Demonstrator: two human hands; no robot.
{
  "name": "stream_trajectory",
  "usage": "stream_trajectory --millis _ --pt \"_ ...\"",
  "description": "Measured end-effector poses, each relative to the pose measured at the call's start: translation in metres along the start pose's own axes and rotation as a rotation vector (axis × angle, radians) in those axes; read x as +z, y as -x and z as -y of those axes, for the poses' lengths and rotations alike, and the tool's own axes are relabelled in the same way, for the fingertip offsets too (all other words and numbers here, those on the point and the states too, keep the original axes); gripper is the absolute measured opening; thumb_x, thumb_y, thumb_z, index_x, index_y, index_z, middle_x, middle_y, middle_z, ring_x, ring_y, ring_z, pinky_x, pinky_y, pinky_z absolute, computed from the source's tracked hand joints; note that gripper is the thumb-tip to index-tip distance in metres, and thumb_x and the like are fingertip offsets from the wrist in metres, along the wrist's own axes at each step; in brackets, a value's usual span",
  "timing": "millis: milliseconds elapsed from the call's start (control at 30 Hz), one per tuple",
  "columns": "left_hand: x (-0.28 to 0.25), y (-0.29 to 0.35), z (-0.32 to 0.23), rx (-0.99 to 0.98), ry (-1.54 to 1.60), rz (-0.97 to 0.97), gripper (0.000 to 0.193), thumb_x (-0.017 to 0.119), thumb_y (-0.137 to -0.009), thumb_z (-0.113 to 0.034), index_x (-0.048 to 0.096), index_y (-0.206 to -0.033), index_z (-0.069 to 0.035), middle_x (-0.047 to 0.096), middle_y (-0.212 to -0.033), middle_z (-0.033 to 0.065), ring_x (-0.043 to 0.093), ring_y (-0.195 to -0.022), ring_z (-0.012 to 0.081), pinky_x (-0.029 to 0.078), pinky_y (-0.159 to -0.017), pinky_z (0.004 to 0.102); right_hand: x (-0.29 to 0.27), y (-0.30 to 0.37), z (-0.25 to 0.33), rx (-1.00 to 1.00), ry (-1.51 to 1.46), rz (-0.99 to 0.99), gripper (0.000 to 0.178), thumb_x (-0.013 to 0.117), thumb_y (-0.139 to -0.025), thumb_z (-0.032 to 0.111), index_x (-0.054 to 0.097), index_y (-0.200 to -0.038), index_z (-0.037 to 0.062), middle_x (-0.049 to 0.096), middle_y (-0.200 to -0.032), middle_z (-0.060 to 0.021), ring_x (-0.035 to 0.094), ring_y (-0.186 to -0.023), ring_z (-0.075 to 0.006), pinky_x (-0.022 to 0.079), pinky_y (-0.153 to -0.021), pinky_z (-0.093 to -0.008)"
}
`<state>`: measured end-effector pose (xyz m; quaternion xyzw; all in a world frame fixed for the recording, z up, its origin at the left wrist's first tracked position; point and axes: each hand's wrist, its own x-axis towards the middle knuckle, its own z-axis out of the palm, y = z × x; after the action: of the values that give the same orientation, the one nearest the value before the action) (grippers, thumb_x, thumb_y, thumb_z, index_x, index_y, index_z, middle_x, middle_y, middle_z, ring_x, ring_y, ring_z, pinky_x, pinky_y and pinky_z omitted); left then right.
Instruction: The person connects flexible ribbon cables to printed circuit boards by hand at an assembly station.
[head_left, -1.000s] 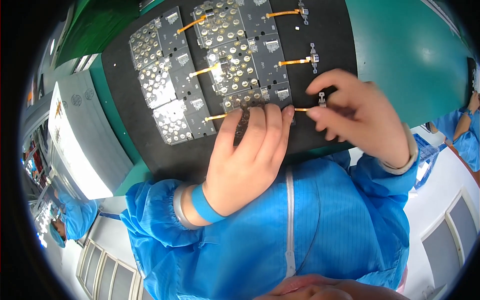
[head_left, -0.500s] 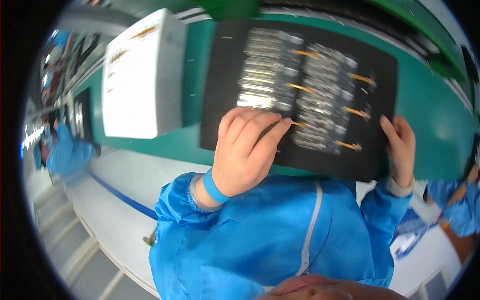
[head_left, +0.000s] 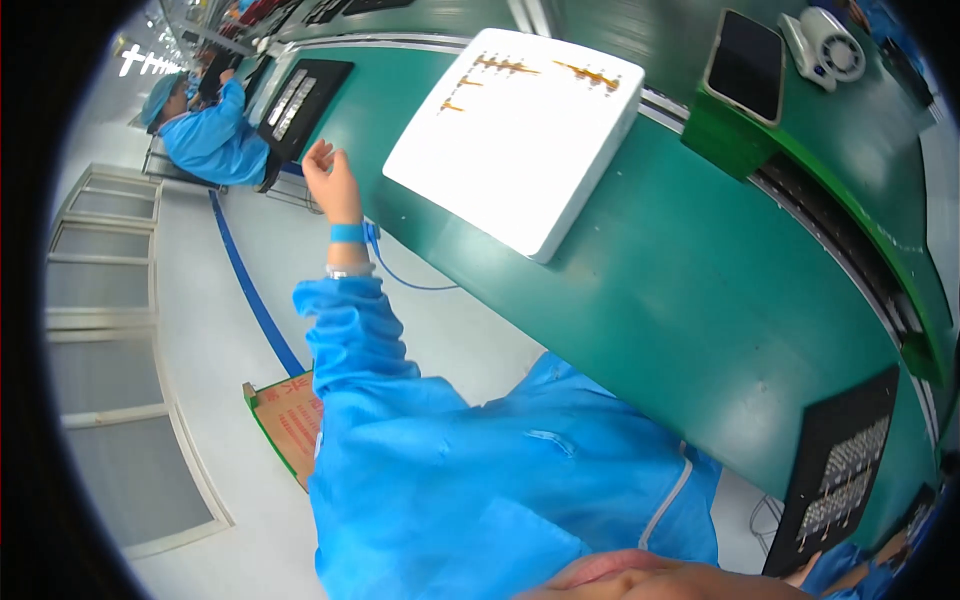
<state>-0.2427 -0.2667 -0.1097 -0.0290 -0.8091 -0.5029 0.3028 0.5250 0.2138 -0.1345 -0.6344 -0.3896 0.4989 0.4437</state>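
My left hand [head_left: 333, 182] is stretched out to the left, past the table's near edge, with fingers loosely bent and apart and nothing visible in them. A blue wrist strap [head_left: 347, 233] with a thin cord is on that wrist. Nearest to the hand is a black tray [head_left: 331, 79] carrying a row of silvery parts, in front of another person. A bright white box [head_left: 520, 150] stands on the table to the right of my hand, with several thin orange-brown strips [head_left: 508, 67] on top. My right hand is not in view.
Another black tray [head_left: 817, 440] with rows of metal parts is at the right, a person's hand [head_left: 800, 572] by its lower end. A phone [head_left: 745, 66] lies on a green ledge beside a small white fan [head_left: 836, 45]. A co-worker [head_left: 218, 132] sits at far left.
My view has swung left. The tray under my hands is gone from in front of me; a similar one shows at far right. My left hand has left it and reaches left.
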Motion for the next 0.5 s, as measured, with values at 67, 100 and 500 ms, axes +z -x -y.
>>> stream_trajectory --millis 67,100,500 --pt "0.003 -0.028 0.04 -0.172 0.14 -0.031 0.049 0.059 -0.086 -0.008 0.04 -0.128 0.006 0.051 -0.116 0.0174 0.057 -0.102 0.0269 0.054 -0.081 0.0359 0.014 -0.006 0.004 -0.078 0.043 -0.012 0.034 0.055 -0.093 0.024 0.057 -0.115 -0.0017 0.058 -0.115 -0.0122 0.055 -0.104 -0.0235 0.042 -0.093 -0.0333" --pt "0.005 -0.039 0.054 -0.346 0.29 -0.013 0.051 0.055 -0.088 -0.009 0.033 -0.131 0.008 0.047 -0.121 0.0217 0.055 -0.106 0.0323 0.054 -0.085 0.041 0.021 -0.009 0.006 -0.118 0.065 -0.021 0.033 0.055 -0.092 0.024 0.058 -0.114 -0.0016 0.058 -0.114 -0.0122 0.054 -0.103 -0.0236 0.042 -0.092 -0.0335" --pt "0.0 -0.144 0.164 -0.75 1.109 -0.114 0.073 0.035 -0.098 -0.038 -0.003 -0.144 0.003 0.019 -0.147 0.0287 0.029 -0.133 0.0453 0.031 -0.106 0.0598 0.098 -0.022 0.028 -0.548 0.346 -0.179 0.028 0.058 -0.091 0.026 0.058 -0.101 -0.0007 0.058 -0.099 -0.0127 0.053 -0.09 -0.0243 0.043 -0.083 -0.0359"
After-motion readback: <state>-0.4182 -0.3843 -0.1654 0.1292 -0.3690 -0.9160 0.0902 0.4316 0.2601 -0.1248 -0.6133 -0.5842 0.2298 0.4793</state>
